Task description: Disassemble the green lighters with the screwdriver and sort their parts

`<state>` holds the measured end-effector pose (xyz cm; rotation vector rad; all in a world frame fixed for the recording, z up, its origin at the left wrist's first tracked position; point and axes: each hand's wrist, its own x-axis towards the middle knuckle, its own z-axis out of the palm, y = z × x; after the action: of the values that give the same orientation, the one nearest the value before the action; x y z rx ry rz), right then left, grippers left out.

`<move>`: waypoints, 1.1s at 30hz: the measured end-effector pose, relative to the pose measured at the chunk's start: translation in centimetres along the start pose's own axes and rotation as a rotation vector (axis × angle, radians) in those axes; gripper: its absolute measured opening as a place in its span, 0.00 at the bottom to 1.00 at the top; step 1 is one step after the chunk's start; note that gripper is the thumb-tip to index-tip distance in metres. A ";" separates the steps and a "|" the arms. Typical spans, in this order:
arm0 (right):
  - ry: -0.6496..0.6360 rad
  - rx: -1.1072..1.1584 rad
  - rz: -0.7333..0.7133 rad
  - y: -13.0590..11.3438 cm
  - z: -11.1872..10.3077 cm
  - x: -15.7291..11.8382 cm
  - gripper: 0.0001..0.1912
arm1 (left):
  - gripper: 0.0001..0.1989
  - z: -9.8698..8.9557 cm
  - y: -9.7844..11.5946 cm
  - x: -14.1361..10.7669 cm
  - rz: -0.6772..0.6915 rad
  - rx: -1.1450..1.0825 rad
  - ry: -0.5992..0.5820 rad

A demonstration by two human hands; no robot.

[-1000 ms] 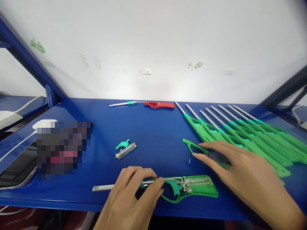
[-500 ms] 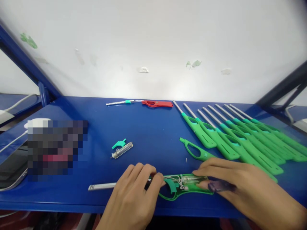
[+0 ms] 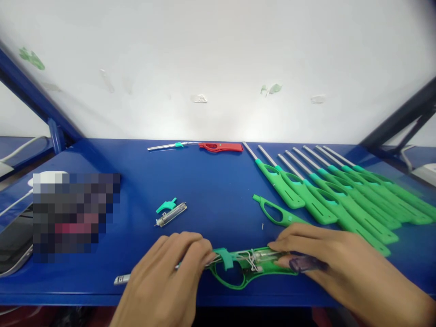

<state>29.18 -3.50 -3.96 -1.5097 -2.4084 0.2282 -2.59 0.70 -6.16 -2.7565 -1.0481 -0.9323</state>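
An opened green lighter casing (image 3: 274,266) lies near the front edge, with white wires (image 3: 250,260), a clear fuel tank (image 3: 265,255) and a teal trigger (image 3: 227,258) inside. My left hand (image 3: 166,277) is closed around the neck of its metal tube (image 3: 121,279), whose tip sticks out to the left. With thumb and fingers, my right hand (image 3: 337,263) pinches the casing's handle end. A dark purple translucent piece (image 3: 306,263) shows among the right fingers; its kind is unclear. Just beyond lies the other casing half (image 3: 281,217), partly covered by the right hand.
Several assembled green lighters (image 3: 335,211) lie slanted in a row on the right. At the back are a red lighter casing (image 3: 226,147) and a metal tube (image 3: 165,146). A loose tank (image 3: 173,214), a teal trigger piece (image 3: 166,205) and a small screw (image 3: 262,226) lie mid-table. A phone (image 3: 18,240) is left.
My left hand has moved left, along with the metal tube. The teal trigger sits further left, near the casing's neck, and the loop shows more openly. My right hand keeps its hold.
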 end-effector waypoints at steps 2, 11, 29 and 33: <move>-0.003 -0.007 -0.001 0.0 0.0 0.0 0.27 | 0.08 -0.2 -0.8 0.3 -0.041 0.045 0.091; -0.035 -0.043 -0.049 -0.8 -0.1 0.2 0.21 | 0.10 1.2 -1.0 0.6 -0.048 0.105 0.109; 0.189 -0.091 -0.084 -0.8 -0.1 -0.7 0.25 | 0.18 4.3 1.5 0.0 0.030 -0.251 -0.012; 0.185 -0.139 -0.060 0.6 -0.3 -2.3 0.29 | 0.17 4.1 1.6 0.0 0.024 -0.249 -0.002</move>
<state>30.74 -5.34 -4.22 -1.4426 -2.3584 -0.0893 0.55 0.49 -9.28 -2.9588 -0.9558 -1.1287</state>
